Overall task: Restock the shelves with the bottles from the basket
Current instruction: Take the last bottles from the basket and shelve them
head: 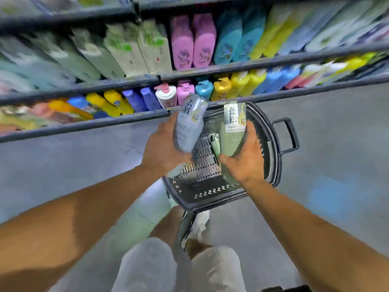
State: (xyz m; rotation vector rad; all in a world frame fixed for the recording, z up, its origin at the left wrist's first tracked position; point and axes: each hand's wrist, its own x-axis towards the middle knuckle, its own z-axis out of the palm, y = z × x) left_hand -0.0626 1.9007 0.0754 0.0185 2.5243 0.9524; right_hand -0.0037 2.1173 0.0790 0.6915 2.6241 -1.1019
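A dark plastic basket [271,144] stands on the floor in front of the shelves. Above it my left hand [162,148] grips a pale blue-grey bottle [189,121] with a white label. My right hand [246,157] grips a pale green bottle [232,131] with a similar label. Both bottles are lifted over the basket, tilted toward the shelves. Another green item [215,144] shows inside the basket between the two bottles. The shelf unit [126,121] runs across the top, its rows full of coloured bottles, much of it blurred.
The lowest shelf holds yellow, purple, white, pink and teal bottles [166,95]. Grey floor [336,154] spreads to both sides of the basket. My legs and a shoe [197,226] are just behind the basket. The basket's handle [288,133] sticks out to the right.
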